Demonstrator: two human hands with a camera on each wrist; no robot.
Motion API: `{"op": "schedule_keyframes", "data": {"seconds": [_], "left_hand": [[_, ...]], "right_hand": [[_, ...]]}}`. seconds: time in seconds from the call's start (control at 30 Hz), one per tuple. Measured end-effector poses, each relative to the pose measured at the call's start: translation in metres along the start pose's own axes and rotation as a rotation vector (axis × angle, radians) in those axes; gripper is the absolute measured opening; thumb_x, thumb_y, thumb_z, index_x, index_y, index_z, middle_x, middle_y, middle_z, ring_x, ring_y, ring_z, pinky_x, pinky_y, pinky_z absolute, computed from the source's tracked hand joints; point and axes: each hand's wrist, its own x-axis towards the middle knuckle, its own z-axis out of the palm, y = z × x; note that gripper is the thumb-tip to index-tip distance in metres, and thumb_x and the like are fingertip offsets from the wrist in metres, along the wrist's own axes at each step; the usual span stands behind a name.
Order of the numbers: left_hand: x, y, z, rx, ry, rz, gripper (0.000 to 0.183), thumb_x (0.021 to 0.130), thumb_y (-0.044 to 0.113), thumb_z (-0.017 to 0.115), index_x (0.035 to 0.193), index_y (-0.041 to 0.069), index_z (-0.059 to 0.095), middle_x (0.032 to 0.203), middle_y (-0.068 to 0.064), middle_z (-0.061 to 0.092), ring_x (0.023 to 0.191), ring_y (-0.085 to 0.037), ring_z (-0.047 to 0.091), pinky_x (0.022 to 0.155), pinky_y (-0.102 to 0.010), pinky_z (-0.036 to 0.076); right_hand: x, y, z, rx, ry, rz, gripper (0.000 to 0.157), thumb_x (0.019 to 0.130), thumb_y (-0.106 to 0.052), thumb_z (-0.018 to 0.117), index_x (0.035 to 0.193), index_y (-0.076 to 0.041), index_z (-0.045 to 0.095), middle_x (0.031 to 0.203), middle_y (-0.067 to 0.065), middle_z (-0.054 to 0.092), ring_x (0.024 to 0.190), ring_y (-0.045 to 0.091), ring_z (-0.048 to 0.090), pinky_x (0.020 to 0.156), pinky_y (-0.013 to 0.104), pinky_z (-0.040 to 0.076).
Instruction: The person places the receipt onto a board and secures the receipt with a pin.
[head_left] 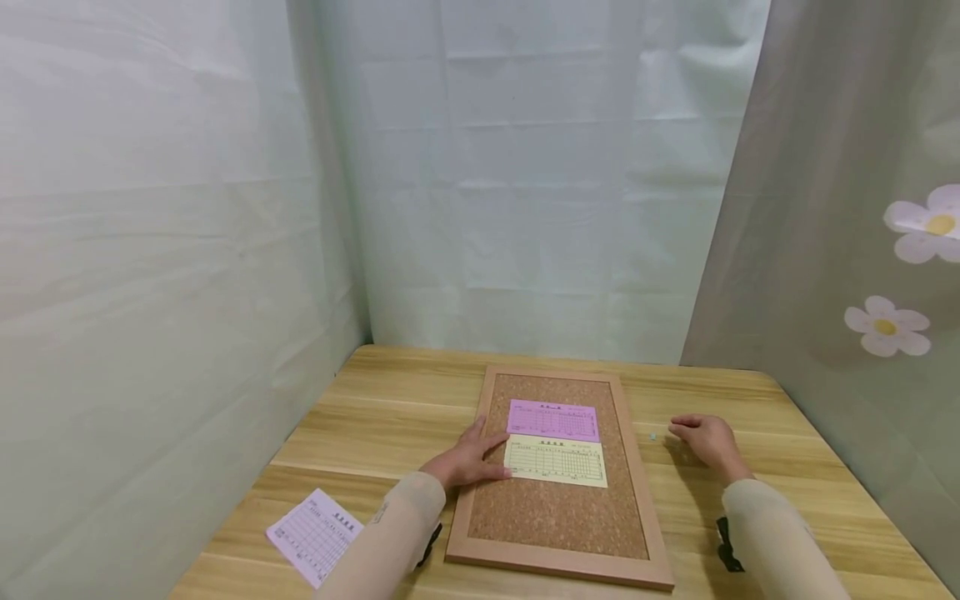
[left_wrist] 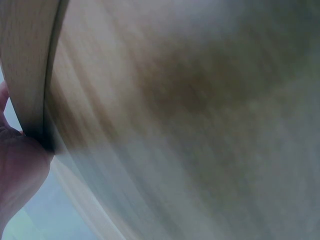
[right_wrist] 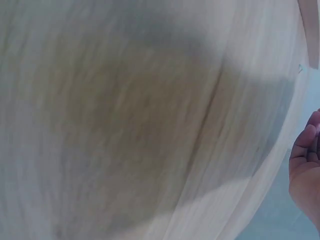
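My left hand [head_left: 467,460] rests on the left side of the cork board [head_left: 547,522], fingers spread, with fingertips at the left edge of a yellow form slip [head_left: 558,461]. Directly above that slip lies a pink form slip [head_left: 553,419], their edges meeting. My right hand [head_left: 707,442] hovers over the table right of the board, thumb and fingers drawn together. I cannot tell whether they pinch anything. A tiny light-blue piece [head_left: 652,436] lies on the table between that hand and the frame. In the right wrist view the right hand [right_wrist: 306,157] shows curled fingers.
A pale purple form slip [head_left: 315,537] lies on the wooden table [head_left: 405,387] at the front left, partly behind the left sleeve. The board has a raised light-wood frame [head_left: 558,568]. Hanging sheets [head_left: 525,192] enclose the table at the back and both sides.
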Motion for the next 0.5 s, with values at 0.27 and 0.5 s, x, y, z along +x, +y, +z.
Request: {"op": "schedule_keyframes", "data": {"seconds": [0.27, 0.5], "left_hand": [[-0.001, 0.001, 0.0, 0.015, 0.002, 0.008, 0.073, 0.088, 0.039, 0.075, 0.151, 0.018, 0.045, 0.163, -0.022, 0.001, 0.148, -0.044, 0.006, 0.111, -0.066, 0.019], [-0.001, 0.001, -0.001, 0.009, 0.006, 0.007, 0.072, 0.087, 0.039, 0.076, 0.15, 0.017, 0.046, 0.163, -0.022, 0.002, 0.148, -0.044, 0.006, 0.111, -0.065, 0.019]], "right_hand": [[0.002, -0.014, 0.006, 0.043, -0.015, -0.01, 0.037, 0.101, -0.02, 0.059, 0.123, 0.009, 0.063, 0.111, 0.023, 0.067, 0.098, 0.035, 0.064, 0.08, 0.045, 0.053], [0.004, -0.031, 0.02, 0.149, -0.034, -0.032, 0.037, 0.1, -0.016, 0.06, 0.124, 0.013, 0.061, 0.107, 0.025, 0.068, 0.093, 0.03, 0.065, 0.08, 0.044, 0.054]]}}
